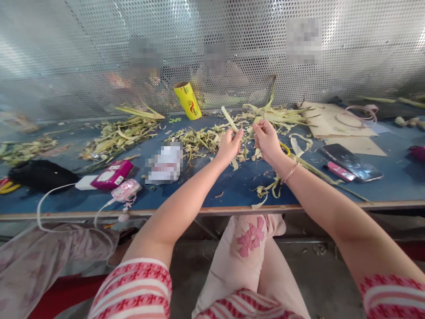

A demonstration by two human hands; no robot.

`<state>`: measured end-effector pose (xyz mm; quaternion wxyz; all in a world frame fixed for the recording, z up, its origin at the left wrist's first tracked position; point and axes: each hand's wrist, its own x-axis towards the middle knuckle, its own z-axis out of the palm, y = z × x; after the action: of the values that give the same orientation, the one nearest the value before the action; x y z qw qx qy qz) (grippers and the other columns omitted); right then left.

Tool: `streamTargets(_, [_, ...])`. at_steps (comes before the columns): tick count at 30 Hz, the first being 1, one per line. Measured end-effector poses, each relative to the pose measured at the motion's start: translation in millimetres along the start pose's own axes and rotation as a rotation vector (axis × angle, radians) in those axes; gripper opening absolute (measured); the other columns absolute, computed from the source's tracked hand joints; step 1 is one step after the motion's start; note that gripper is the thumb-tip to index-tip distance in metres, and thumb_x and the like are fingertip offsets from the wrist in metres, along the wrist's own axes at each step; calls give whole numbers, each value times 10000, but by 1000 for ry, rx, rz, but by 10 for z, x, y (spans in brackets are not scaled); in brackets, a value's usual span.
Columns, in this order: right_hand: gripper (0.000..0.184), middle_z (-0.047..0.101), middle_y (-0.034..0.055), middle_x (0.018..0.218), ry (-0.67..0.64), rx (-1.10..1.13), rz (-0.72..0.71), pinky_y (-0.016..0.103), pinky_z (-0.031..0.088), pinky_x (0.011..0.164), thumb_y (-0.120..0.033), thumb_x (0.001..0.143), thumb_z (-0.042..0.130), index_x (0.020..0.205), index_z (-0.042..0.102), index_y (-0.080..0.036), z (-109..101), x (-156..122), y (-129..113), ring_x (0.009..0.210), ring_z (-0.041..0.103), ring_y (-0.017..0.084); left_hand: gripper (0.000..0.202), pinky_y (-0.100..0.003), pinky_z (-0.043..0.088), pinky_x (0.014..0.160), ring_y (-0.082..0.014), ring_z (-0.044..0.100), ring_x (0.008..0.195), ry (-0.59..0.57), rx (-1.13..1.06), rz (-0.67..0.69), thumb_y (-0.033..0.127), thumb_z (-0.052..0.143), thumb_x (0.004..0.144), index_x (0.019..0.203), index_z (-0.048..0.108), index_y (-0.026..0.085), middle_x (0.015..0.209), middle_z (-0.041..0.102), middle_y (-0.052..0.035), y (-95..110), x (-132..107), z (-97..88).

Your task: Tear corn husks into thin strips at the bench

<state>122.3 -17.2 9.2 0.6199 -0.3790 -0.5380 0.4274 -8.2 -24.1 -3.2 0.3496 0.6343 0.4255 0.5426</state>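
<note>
My left hand [229, 146] is closed in a pinch on a pale green stalk [229, 118] that sticks up and to the left from the fingers. My right hand [267, 141] is closed too, its fingertips pinching a thin strip of the same plant just right of the stalk. Both hands hover close together above the blue table [232, 186], over a heap of peeled green husks [199, 138]. A yellow-handled tool [284, 148] lies on the table under my right wrist.
A yellow roll [187, 101] leans by the perforated metal screen [212, 48]. More husk piles [122, 130] lie at the left. A pink box [113, 173], power bank and cables sit near the front left edge. Two phones [352, 162] and cardboard [335, 120] lie at the right.
</note>
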Motion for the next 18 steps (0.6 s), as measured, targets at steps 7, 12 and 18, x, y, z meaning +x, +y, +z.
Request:
streamTargets(7, [389, 310, -83, 554, -85, -60, -9, 236, 217, 399, -537, 854, 613, 753, 375, -247, 26, -28, 30, 407, 265, 59, 475, -242, 374, 443, -83, 458, 415, -22, -112, -112, 680, 443, 860, 766, 431, 215, 574, 535, 17, 90, -27, 18])
streamTargets(12, [390, 352, -58, 533, -137, -168, -53, 249, 284, 466, -505, 848, 637, 704, 393, -236, 19, -39, 70, 475, 352, 96, 452, -267, 432, 479, -110, 521, 453, -27, -76, -36, 664, 444, 866, 778, 440, 221, 599, 582, 3, 79, -22, 4])
streamTargets(18, [311, 431, -19, 628, -71, -277, -190, 258, 359, 553, -403, 861, 613, 697, 417, -227, -4, -2, 78, 632, 445, 130, 489, -269, 414, 478, -105, 492, 422, 24, -16, -7, 674, 419, 869, 694, 430, 218, 557, 576, -7, 33, -9, -4])
